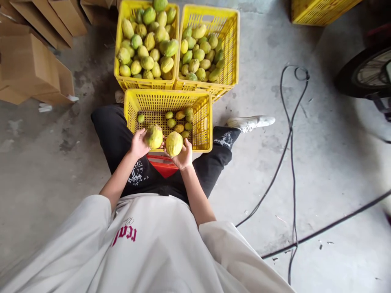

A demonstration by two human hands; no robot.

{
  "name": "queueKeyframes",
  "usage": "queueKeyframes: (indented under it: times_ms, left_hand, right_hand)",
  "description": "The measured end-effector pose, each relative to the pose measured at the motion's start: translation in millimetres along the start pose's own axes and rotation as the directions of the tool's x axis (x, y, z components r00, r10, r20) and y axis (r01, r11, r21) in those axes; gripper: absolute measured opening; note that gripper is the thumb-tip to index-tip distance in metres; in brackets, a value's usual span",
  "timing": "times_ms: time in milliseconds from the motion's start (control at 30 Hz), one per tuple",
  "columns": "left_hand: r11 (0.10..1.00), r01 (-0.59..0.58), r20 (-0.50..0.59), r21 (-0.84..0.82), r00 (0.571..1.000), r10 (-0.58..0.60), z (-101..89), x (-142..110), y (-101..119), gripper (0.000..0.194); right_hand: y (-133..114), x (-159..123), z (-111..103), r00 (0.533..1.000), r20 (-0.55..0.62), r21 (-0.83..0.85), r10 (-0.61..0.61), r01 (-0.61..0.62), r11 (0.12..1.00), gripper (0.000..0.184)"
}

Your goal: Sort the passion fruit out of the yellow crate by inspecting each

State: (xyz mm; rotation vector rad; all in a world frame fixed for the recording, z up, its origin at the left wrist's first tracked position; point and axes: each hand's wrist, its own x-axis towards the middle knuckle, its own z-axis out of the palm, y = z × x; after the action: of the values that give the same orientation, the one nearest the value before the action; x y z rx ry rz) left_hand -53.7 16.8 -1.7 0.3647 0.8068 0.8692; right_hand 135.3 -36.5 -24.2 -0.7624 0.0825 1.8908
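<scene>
White shirt (pixel 165 244) nearest; beyond it, the left hand (pixel 139 145) grips one fruit (pixel 153 136) and the right hand (pixel 183 157) cups another (pixel 174 144), side by side at the near rim of a yellow crate (pixel 204 126). Its perforated bottom (pixel 155 120) shows between small fruits (pixel 180 115). Both held fruits are roundish, yellow, green-tinged.

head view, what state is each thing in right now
left hand, holding left fruit
right hand, holding right fruit
left fruit, yellow and green
right fruit, mostly yellow
near crate, sparsely filled
back left crate, heaped
back right crate, partly filled
far crate, contents out of view
cable, loosely looped
</scene>
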Motion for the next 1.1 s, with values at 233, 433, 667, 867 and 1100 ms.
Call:
queueKeyframes:
  times_ms: [233,433,667,867,1100]
  left_hand:
    - [1.0,0.014,-0.067,-0.023,0.998,-0.016,9.2,-3,6,0.05]
    - [0.993,-0.094,0.008,0.07,0.996,0.094,3.8,-2,2,0.066]
    - [0.993,-0.095,0.002,0.073,0.996,0.095,-0.6,1,-1,0.055]
    - [1.0,0.023,-0.079,-0.004,0.997,-0.023,7.0,-2,12,0.056]
    - [0.999,0.035,-0.176,0.021,0.984,-0.031,6.7,-1,9,0.052]
  right_hand:
    - [-7,-4,-5,1.0,-0.017,0.079,0.006,-0.004,0.997,0.036]
    - [-1,1,-9,0.998,0.021,0.113,0.063,-0.065,0.991,0.039]
    - [0,-2,7,1.0,0.002,0.057,0.02,-0.02,0.998,0.043]
    - [-1,2,5,0.998,-0.001,0.106,0.056,-0.056,0.993,0.051]
    - [-3,10,-8,0.995,0.01,0.204,0.099,-0.099,0.974,0.051]
